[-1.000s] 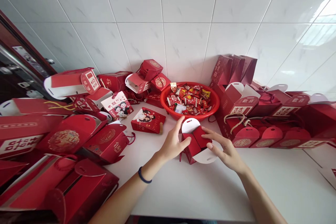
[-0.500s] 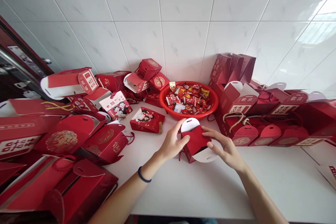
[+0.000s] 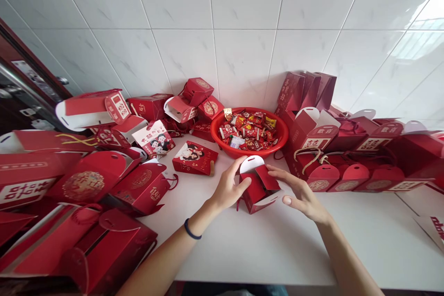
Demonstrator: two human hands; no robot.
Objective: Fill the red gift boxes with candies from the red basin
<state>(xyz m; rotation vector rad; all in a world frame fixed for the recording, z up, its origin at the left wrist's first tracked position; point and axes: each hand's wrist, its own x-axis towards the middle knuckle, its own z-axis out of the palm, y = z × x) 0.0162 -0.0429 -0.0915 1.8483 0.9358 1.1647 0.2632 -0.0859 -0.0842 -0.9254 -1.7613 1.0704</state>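
A small red paper gift box (image 3: 259, 196) stands on the white table with its top partly unfolded. Its rounded white-lined end flap rises at the far side, and a dark gap shows between the red top flaps. My left hand (image 3: 227, 187) grips the box's left side, the thumb over the top edge. My right hand (image 3: 303, 194) is at the right side, fingertips touching a raised red flap and the thumb held apart from the box. Just behind the box sits a red plastic basin (image 3: 250, 151) with wrapped candies (image 3: 249, 128) inside.
Many red gift boxes (image 3: 83, 182) are piled on the left, some with cords. More boxes (image 3: 314, 132) stand in rows on the right. A flat red box with cartoon figures (image 3: 194, 158) lies left of the basin. White wall tiles (image 3: 243, 64) rise behind the table (image 3: 277, 254).
The near flap has gone from lying outward to standing up at the box's front. My right thumb has come away from it, and a gap in the top now shows.
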